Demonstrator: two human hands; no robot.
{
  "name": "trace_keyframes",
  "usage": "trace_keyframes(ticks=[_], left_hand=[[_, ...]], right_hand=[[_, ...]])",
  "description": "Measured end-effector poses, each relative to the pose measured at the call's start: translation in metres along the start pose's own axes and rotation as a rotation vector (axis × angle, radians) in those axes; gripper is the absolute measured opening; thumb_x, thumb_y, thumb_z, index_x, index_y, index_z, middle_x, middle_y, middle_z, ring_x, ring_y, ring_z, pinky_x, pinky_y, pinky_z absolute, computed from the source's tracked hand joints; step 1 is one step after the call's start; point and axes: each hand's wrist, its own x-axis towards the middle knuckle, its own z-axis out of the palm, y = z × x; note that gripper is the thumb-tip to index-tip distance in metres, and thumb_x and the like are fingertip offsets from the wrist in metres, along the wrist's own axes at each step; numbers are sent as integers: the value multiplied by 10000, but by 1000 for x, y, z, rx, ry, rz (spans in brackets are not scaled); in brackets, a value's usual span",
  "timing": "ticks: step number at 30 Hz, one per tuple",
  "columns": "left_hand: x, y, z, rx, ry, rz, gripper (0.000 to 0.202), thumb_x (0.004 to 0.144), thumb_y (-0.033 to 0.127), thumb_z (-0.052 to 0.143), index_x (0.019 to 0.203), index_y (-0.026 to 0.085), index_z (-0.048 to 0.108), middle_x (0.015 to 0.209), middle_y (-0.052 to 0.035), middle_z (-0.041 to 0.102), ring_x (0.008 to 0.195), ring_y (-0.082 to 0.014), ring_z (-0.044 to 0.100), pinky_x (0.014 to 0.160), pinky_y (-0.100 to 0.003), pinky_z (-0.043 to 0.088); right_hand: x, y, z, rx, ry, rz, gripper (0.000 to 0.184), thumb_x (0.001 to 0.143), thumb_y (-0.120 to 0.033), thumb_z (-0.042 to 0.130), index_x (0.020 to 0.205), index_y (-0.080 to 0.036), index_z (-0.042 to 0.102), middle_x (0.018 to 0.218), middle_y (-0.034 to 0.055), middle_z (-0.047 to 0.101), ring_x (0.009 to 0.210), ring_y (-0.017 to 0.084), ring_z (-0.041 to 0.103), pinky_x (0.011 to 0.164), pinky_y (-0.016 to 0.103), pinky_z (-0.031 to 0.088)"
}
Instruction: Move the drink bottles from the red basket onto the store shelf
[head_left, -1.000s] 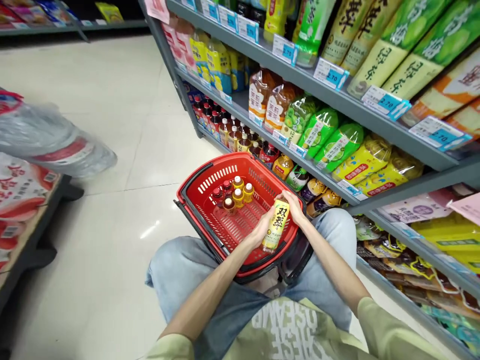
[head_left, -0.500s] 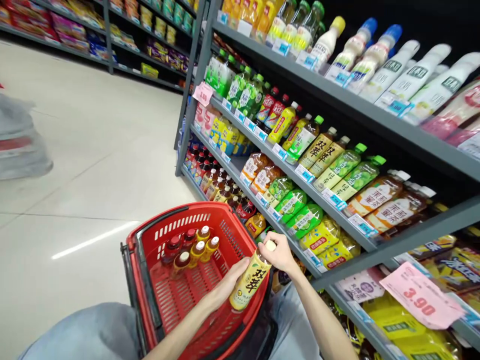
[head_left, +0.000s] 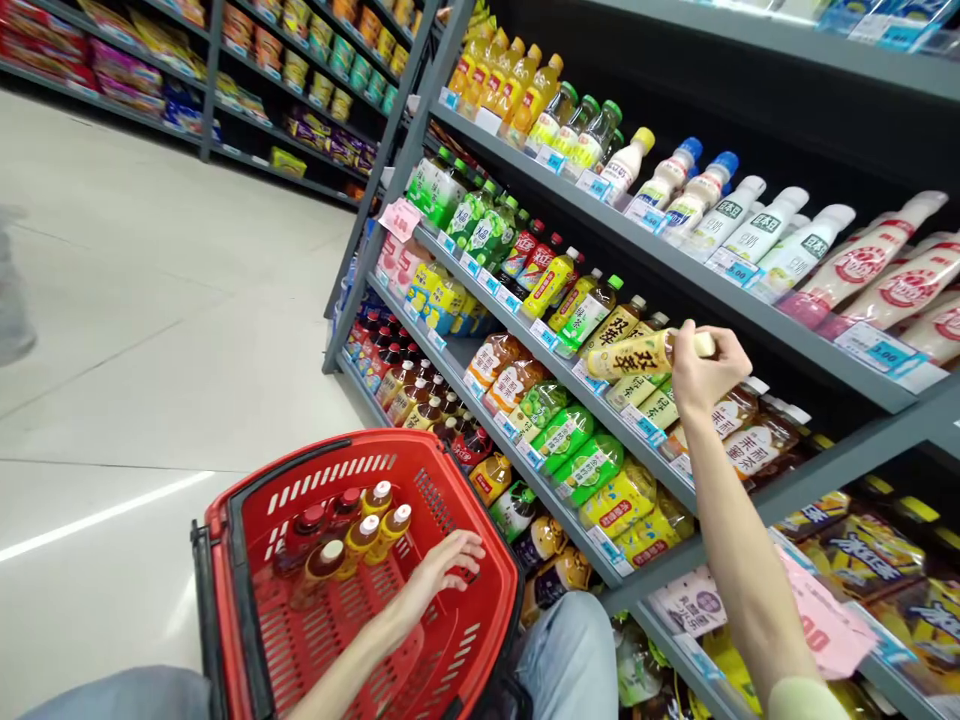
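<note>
A yellow-labelled tea bottle (head_left: 634, 354) is gripped near its pale cap by my right hand (head_left: 705, 368). It lies nearly level in front of the middle shelf, its base toward similar yellow-labelled bottles (head_left: 613, 325). My left hand (head_left: 442, 572) hangs over the right part of the red shopping basket (head_left: 367, 447), fingers apart and slightly curled, with nothing in it. Several capped drink bottles (head_left: 361, 540) stand grouped in the basket's far left part, some with white caps and some with dark red ones.
The drinks shelf (head_left: 517, 312) rises on my right, with bottles in several rows. A pink price sign (head_left: 825, 620) sticks out low on the right. Snack shelves (head_left: 255, 110) stand at the back left. Pale tiled floor (head_left: 150, 270) stretches left of the basket. My knees flank the basket.
My right hand has lifted the tea bottle from above the basket up and right to the middle shelf. My left hand has let go of it. The view has shifted upward and right.
</note>
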Motion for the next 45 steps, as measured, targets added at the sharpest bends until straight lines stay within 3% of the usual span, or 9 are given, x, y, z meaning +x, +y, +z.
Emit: trace_keyframes(ticks=[4, 9, 14, 22, 31, 45], left_hand=[[1, 4, 4, 18, -40, -13, 645, 694, 773, 669, 991, 200, 686, 986, -89, 684, 849, -212, 608, 657, -283, 466], [-8, 14, 8, 45, -87, 6, 561, 779, 723, 640, 993, 206, 681, 1024, -73, 681, 904, -208, 615, 731, -290, 466], [-10, 15, 10, 58, -149, 11, 555, 805, 725, 614, 998, 207, 669, 991, -62, 669, 872, -196, 601, 705, -283, 458], [1, 10, 4, 78, -182, 16, 636, 771, 766, 613, 1046, 194, 652, 1004, -82, 659, 888, -208, 588, 717, -297, 463], [-11, 15, 8, 177, -200, 30, 591, 842, 742, 533, 1049, 202, 652, 1084, -92, 661, 981, -231, 595, 802, -330, 466], [-10, 6, 1, 256, -199, 34, 609, 865, 758, 472, 1090, 215, 631, 1102, -89, 659, 987, -233, 592, 808, -337, 462]], right_hand=[[24, 20, 25, -166, -98, -124, 313, 854, -471, 580, 719, -190, 608, 705, 47, 664, 631, 178, 609, 652, 298, 457], [37, 33, 44, -424, -262, -103, 344, 865, -489, 554, 788, -181, 687, 735, 71, 690, 693, 213, 622, 680, 317, 411], [45, 32, 58, -604, -482, -146, 425, 859, -531, 545, 791, -161, 743, 757, 134, 682, 755, 257, 609, 654, 337, 377], [73, 44, 66, -743, -846, -207, 446, 892, -564, 534, 835, -185, 763, 843, 157, 725, 908, 305, 652, 753, 369, 447], [72, 58, 72, -805, -980, -197, 535, 1015, -539, 353, 1127, -171, 725, 1046, 204, 722, 1123, 324, 610, 901, 396, 463], [70, 60, 85, -911, -1155, -256, 536, 1050, -371, 211, 1226, -126, 654, 1240, 217, 676, 1262, 384, 512, 1016, 555, 402]])
